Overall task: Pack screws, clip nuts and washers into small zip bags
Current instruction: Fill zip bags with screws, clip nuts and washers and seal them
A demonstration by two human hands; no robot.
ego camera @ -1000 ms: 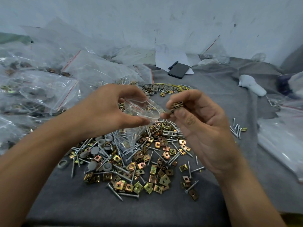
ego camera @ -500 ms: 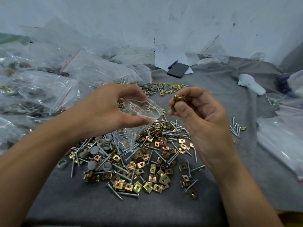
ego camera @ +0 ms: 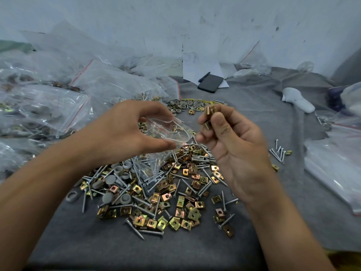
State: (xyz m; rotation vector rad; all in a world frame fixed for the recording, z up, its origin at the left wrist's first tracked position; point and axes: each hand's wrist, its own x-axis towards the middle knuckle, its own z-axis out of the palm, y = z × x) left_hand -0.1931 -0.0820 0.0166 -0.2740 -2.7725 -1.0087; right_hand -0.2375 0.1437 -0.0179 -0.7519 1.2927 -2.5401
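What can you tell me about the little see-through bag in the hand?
The small zip bag is clear, thin plastic, crinkly and shiny. The left hand holds it up above the pile of loose hardware, thumb below and fingers over its top, so its mouth is spread open in a rounded shape facing the right hand. Its lower part hangs down toward the pile, and long silver screws show inside it. Only the left hand touches it; the right hand is beside it, pinching brass-coloured clip nuts.

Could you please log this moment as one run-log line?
left hand: holds zip bag open | right hand: pinches clip nuts beside bag mouth | not dropped in yet
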